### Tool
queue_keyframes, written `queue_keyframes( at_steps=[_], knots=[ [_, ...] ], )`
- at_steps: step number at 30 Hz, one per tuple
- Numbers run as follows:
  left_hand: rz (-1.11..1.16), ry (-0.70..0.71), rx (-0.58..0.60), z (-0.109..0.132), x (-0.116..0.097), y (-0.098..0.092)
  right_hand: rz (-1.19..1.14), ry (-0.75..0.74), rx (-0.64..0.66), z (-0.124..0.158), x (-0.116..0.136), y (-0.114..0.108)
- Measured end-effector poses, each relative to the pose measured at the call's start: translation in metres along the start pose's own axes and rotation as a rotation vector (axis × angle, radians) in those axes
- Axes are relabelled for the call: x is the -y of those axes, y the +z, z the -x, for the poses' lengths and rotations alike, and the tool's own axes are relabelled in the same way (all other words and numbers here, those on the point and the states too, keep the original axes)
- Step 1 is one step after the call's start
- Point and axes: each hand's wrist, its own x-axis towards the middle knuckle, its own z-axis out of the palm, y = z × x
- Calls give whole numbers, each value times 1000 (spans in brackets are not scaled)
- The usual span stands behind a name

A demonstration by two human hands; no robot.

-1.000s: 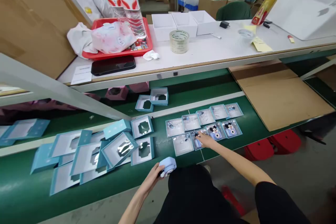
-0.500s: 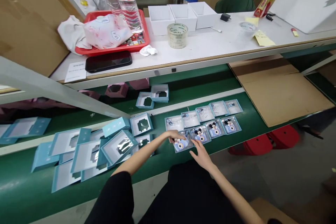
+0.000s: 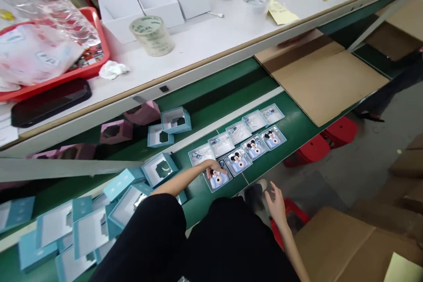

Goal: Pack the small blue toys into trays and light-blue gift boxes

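Note:
My left hand reaches over the nearest of several shallow boxes in a front row, fingers partly stretched out on a blue camera-shaped toy with a mouse figure. Its fingertips touch or hover just above the toy; I cannot tell which. To its right lie matching boxed mouse toys. Behind them runs a row of shallow blue-edged boxes with small clear-wrapped parts. My right hand is empty, fingers apart, beyond the bench's front edge and above the floor.
Blue window boxes are heaped on the green bench at left, pink boxes behind. Flat cardboard lies at right. The white shelf holds a tape roll and white boxes. Red stools and a large carton stand right.
My right hand has left the front row of toys and moved right, past the bench edge. The left hand stays at the same toy. The view has turned to the right and down.

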Motion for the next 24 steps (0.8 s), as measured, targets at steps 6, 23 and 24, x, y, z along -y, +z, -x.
queue_keyframes(
  at_steps=[6, 23, 24],
  knots=[
    [-108, -4, -300, 8, 13, 34, -68, 5, 34, 12, -1, 18],
    [-539, 99, -544, 19, 24, 90, -51, 142, -351, 94, -32, -82],
    [-549, 100, -549, 19, 23, 89, -36, 141, -410, 103, -30, -98]
  ],
)
